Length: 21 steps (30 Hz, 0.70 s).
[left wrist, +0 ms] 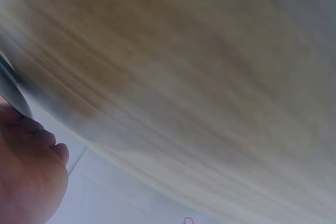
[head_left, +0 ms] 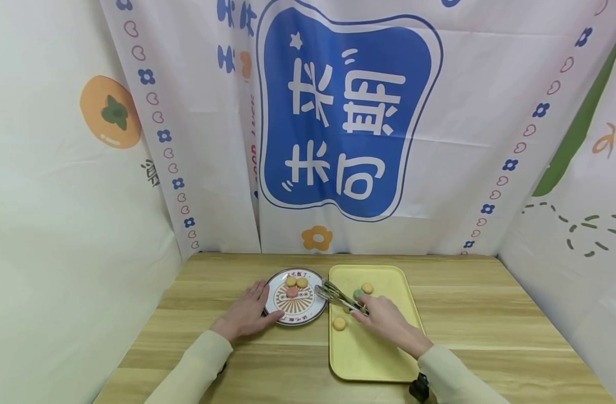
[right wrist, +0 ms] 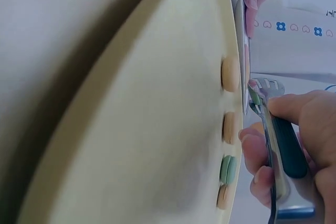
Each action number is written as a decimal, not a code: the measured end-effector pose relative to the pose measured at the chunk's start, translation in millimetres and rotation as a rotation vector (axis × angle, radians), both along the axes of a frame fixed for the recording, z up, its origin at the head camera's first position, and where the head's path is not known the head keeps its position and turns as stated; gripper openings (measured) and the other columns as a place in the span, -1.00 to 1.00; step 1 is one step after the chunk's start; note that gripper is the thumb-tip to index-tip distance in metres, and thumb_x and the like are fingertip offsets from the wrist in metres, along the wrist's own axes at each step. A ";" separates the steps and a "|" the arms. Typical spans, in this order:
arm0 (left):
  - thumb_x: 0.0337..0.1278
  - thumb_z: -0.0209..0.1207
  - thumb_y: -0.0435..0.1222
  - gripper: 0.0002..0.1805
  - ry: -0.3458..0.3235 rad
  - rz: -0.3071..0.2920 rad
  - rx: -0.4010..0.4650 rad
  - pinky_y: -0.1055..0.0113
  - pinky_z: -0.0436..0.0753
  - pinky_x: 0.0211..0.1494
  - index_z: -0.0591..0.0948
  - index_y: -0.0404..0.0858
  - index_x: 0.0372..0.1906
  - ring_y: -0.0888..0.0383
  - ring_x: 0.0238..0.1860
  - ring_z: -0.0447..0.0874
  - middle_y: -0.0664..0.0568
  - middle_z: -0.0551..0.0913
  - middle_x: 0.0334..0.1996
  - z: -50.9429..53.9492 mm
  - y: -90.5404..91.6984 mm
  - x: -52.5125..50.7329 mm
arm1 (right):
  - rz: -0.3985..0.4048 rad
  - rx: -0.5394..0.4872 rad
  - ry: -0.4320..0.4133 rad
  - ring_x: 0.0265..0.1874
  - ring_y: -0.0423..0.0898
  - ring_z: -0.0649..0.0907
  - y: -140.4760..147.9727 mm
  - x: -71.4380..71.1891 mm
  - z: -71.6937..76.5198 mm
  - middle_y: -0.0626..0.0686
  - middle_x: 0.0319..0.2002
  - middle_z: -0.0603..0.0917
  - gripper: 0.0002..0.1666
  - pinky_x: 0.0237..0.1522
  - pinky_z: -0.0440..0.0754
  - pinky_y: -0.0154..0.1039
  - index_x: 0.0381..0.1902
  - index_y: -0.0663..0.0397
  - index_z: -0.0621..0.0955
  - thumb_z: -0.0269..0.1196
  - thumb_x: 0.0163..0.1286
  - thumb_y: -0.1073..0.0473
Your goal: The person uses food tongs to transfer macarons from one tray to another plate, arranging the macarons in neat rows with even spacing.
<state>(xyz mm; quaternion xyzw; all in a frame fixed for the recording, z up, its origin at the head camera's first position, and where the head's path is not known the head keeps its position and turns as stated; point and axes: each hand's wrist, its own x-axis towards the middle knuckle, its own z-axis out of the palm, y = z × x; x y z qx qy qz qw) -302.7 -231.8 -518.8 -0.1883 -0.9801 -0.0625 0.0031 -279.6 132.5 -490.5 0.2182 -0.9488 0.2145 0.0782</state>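
Note:
My right hand (head_left: 386, 321) grips metal tongs (right wrist: 291, 150) with dark green handle inserts. The tongs' head reaches over the right rim of a round white plate (head_left: 313, 308); no macaron is plainly seen between its tips. Two yellow macarons (head_left: 302, 282) and a pink macaron (head_left: 292, 292) lie on the plate's upper half. My left hand (head_left: 247, 311) rests at the plate's left rim, fingers extended and thumb spread along the lower edge. Beneath the right hand is a yellow tray (head_left: 368, 359) bearing a green macaron (right wrist: 228, 169) and several yellow macarons (right wrist: 229, 74).
The plate and tray stand side by side on a wood-grain table (head_left: 267, 370). Behind rises a printed white cloth (head_left: 469, 179) with a blue emblem, and pale cloth walls flank both sides. The tray has a raised rim.

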 end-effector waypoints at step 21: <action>0.26 -0.18 0.40 0.09 0.009 -0.001 0.000 -0.04 0.12 0.59 0.14 -0.48 0.47 -0.22 0.55 0.02 -0.36 0.09 0.51 -2.3 0.5 -2.0 | 0.054 -0.008 -0.037 -0.69 -0.27 0.32 -30.1 -13.2 -0.7 -0.17 -0.65 0.40 -0.79 -0.70 0.26 -0.40 -0.40 -0.03 0.54 0.31 0.34 0.03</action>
